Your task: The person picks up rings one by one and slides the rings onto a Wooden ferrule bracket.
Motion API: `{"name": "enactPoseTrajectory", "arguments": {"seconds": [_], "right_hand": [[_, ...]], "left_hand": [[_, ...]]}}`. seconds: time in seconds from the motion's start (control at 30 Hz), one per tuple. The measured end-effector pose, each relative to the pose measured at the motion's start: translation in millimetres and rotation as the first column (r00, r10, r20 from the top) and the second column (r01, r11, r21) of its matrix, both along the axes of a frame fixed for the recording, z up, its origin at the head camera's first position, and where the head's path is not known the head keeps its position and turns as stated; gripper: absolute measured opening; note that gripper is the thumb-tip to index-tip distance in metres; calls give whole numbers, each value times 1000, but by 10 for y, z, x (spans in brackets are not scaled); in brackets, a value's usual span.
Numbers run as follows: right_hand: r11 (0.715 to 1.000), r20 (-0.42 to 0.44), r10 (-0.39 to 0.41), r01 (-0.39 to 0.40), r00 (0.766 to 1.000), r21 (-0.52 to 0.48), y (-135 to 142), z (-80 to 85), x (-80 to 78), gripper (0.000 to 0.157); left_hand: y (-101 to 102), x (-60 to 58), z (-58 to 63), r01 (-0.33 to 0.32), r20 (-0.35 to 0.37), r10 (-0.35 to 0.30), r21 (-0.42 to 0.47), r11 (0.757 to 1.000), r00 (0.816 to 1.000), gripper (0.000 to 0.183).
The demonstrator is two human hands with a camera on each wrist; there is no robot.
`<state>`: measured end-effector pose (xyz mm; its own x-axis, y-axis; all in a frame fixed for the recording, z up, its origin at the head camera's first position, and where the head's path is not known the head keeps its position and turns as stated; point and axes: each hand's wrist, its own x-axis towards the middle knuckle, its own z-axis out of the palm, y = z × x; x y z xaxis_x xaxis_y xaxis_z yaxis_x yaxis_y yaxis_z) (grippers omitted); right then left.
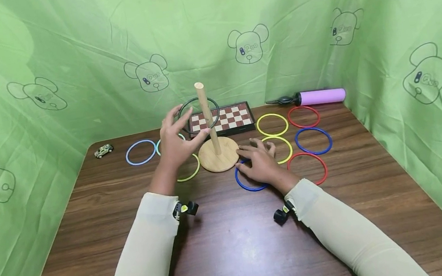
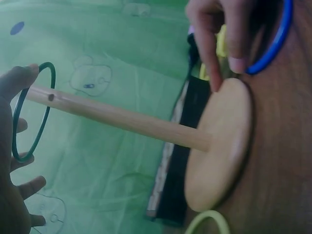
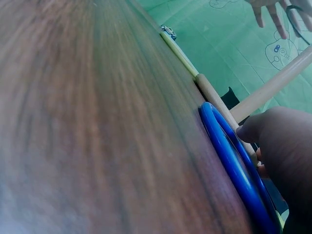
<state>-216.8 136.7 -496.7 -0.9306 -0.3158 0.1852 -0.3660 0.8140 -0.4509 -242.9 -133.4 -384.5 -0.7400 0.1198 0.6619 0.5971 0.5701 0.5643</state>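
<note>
My left hand [image 1: 178,138] pinches a dark green ring [image 2: 48,119] between thumb and fingers at the upper part of a wooden post [image 1: 207,117]. In the left wrist view the ring is tilted at the post's upper end; whether it fully encircles the post I cannot tell. The post stands upright on a round wooden base [image 1: 218,158]. My right hand [image 1: 262,163] rests low at the base's right side, its index fingertip touching the rim in the left wrist view. Under that hand, a blue ring [image 3: 234,165] lies on the table, partly hidden.
Several yellow, red and blue rings lie on the right, including a red ring [image 1: 325,169]. On the left are a light blue ring [image 1: 127,159], a yellow-green ring [image 1: 192,176] and a toy car [image 1: 103,150]. Behind stand a checkered board [image 1: 239,116] and a purple pump [image 1: 322,97].
</note>
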Motion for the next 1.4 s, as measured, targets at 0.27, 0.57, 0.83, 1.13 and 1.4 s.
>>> {"name": "enactPoseTrajectory", "arguments": {"seconds": [0.27, 0.57, 0.83, 1.13, 1.4], "right_hand": [[1000, -11, 4, -4, 1000, 9, -7, 13, 5, 53], [1000, -9, -2, 2, 1000, 8, 4, 5, -2, 53], [1000, -4, 5, -5, 1000, -12, 1, 16, -1, 52], [1000, -7, 3, -3, 1000, -13, 4, 6, 2, 52], [1000, -11, -1, 1, 1000, -7, 8, 8, 2, 52]], "left_hand": [[-14, 36, -250, -41, 46, 43, -57, 998, 998, 69], [23, 61, -465, -46, 110, 59, -109, 993, 992, 67], [53, 88, -638, -31, 177, 50, -109, 994, 983, 70], [109, 91, -787, -21, 219, 49, -128, 992, 975, 73], [113, 75, -865, -23, 257, 67, -172, 985, 964, 81]]}}
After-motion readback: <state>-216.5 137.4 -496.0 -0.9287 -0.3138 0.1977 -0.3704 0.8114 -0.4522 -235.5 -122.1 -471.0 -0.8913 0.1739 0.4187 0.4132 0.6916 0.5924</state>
